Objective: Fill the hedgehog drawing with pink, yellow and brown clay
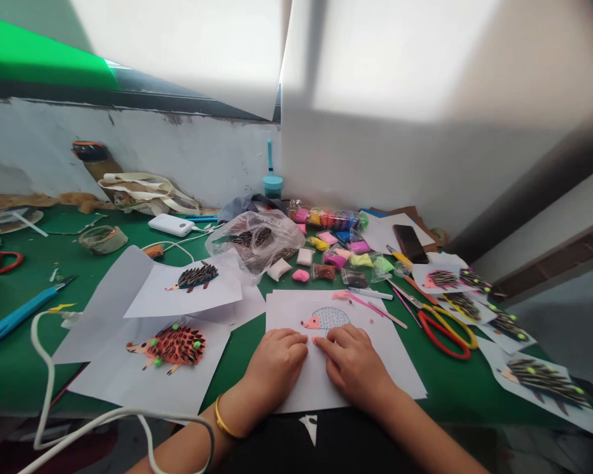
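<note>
White paper (380,355) lies in front of me with a hedgehog drawing (332,317), its face filled with pink clay, its body outlined in blue and dotted. My left hand (279,362) rests on the paper's left part, fingers curled together near a small pink bit; whether it holds anything is hidden. My right hand (352,363) lies over the lower edge of the drawing, its fingers bent and close together, a fingertip at a tiny pink piece of clay. What that hand grips, if anything, is too small to make out.
Clay packets (360,260) and a plastic bag of seeds (257,240) lie behind the paper. Red and yellow scissors (445,332) are at right, beside finished hedgehog pictures (543,382). More hedgehog pictures (178,345), a white cable (44,368) and a blue tool (20,319) lie left.
</note>
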Action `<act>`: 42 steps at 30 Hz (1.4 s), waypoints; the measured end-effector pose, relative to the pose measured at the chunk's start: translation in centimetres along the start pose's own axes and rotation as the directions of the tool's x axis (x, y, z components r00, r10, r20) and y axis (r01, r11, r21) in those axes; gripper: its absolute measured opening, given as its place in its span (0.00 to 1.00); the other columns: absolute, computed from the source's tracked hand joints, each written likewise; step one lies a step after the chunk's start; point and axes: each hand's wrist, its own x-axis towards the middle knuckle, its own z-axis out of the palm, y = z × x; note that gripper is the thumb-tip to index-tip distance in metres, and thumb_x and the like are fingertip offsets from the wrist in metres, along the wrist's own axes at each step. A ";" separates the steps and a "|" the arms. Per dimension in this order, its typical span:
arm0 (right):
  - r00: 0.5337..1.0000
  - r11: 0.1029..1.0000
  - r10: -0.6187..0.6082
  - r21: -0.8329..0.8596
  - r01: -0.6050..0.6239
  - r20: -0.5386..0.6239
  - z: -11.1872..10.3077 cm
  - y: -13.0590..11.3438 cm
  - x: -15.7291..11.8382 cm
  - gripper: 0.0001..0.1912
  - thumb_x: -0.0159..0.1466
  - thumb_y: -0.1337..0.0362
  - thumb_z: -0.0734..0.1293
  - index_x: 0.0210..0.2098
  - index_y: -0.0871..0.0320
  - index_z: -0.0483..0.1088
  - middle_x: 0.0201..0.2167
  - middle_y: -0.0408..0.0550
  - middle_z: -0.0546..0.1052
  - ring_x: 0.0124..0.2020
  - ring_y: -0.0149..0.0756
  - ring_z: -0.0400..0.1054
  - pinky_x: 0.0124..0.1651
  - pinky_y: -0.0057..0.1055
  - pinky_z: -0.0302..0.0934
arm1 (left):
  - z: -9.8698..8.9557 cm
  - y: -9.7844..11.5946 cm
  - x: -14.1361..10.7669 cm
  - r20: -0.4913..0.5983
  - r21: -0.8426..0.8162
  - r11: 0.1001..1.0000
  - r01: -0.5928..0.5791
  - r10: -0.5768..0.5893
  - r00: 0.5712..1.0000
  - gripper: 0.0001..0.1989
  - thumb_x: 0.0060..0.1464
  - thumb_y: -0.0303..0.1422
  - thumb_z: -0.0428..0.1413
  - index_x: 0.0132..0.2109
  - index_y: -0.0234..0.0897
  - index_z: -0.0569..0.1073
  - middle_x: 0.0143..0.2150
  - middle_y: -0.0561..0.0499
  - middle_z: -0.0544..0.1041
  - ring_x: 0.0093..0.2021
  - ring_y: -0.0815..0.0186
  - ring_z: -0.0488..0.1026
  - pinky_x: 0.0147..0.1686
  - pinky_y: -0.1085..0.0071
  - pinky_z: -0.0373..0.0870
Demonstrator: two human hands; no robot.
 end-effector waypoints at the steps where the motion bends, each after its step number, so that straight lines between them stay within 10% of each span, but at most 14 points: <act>1: 1.000 1.000 0.011 0.005 -0.011 -0.001 0.1 -0.2 0.2 0.21 0.61 0.73 0.64 0.53 0.54 0.72 0.40 0.51 0.75 0.42 0.43 0.64 0.46 0.41 0.56 | 0.0 0.0 0.0 -0.003 0.003 1.000 -0.013 0.013 1.000 0.07 0.58 0.25 0.55 0.40 0.40 0.77 0.47 0.48 0.80 0.48 0.56 0.75 0.48 0.56 0.70; 12: 1.000 0.999 0.017 0.032 -0.017 0.004 -0.1 -0.4 0.3 0.13 0.61 0.71 0.65 0.43 0.54 0.76 0.39 0.49 0.74 0.43 0.43 0.63 0.47 0.41 0.55 | 0.1 0.0 -0.1 -0.013 -0.016 1.000 -0.013 0.013 1.000 0.08 0.59 0.25 0.54 0.40 0.38 0.78 0.46 0.48 0.80 0.48 0.58 0.74 0.49 0.56 0.70; 18: 0.998 0.999 0.041 -0.009 -0.041 0.036 0.5 -0.8 1.5 0.24 0.62 0.68 0.65 0.58 0.51 0.69 0.46 0.50 0.73 0.47 0.44 0.62 0.49 0.41 0.53 | 0.4 -0.1 -0.2 -0.032 -0.010 1.000 0.006 -0.006 0.999 0.07 0.58 0.25 0.55 0.37 0.37 0.78 0.40 0.47 0.78 0.43 0.60 0.74 0.46 0.59 0.71; 42: 0.996 0.996 0.079 -0.050 -0.077 0.042 0.3 -0.4 0.1 0.21 0.62 0.65 0.67 0.55 0.50 0.72 0.45 0.50 0.74 0.46 0.44 0.63 0.50 0.41 0.52 | 0.7 -0.1 -0.2 -0.054 0.018 1.000 0.024 -0.023 0.998 0.05 0.57 0.26 0.57 0.35 0.38 0.77 0.37 0.49 0.77 0.41 0.60 0.73 0.44 0.61 0.69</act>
